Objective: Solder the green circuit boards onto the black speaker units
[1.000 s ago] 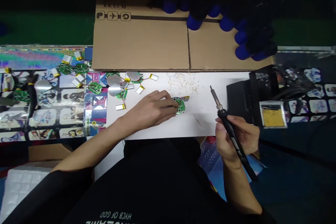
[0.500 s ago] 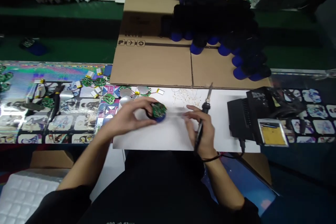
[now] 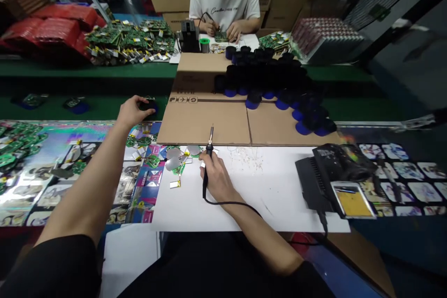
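My left hand (image 3: 133,111) reaches far forward over the green bench, its fingers curled over a round black device with a blue base (image 3: 148,105). My right hand (image 3: 218,178) grips a black soldering iron (image 3: 207,167) upright, its metal tip pointing away from me and its cable trailing to the right. Close to that hand, on the white sheet (image 3: 265,209), lie silver discs (image 3: 173,163), round green circuit boards (image 3: 152,161) and small yellow-edged pouch batteries (image 3: 175,184). Solder scraps (image 3: 246,158) are scattered on the sheet.
A black soldering station with a yellow sponge tray (image 3: 352,200) stands on the right. Flattened cardboard (image 3: 206,123) carries many black cylinders with blue bases (image 3: 275,93). A co-worker in a white shirt (image 3: 223,0) solders at the far bench among piled circuit boards (image 3: 129,39).
The round device has left the white sheet and gone far forward in my left hand. My right hand has moved left with the iron. The view has tilted up.
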